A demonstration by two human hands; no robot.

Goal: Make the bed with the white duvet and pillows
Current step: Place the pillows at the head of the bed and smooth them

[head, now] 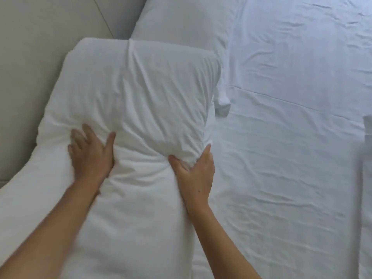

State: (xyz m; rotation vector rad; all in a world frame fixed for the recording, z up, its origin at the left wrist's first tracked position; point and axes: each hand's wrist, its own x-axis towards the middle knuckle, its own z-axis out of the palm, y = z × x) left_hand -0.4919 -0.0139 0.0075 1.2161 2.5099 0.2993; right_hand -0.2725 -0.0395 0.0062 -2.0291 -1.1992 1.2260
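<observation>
The near pillow [136, 101] lies at the head of the bed, its far end overlapping a second pillow [181, 23] and its left side against the beige headboard [30, 67]. The left hand [91, 156] presses flat on it with fingers spread, while the right hand [196, 174] pinches a bunched fold of its cover between thumb and fingers, seemingly to plump the filling and square it in place. To the right the creased white sheet [291, 137] lies bare, no duvet showing over it.
</observation>
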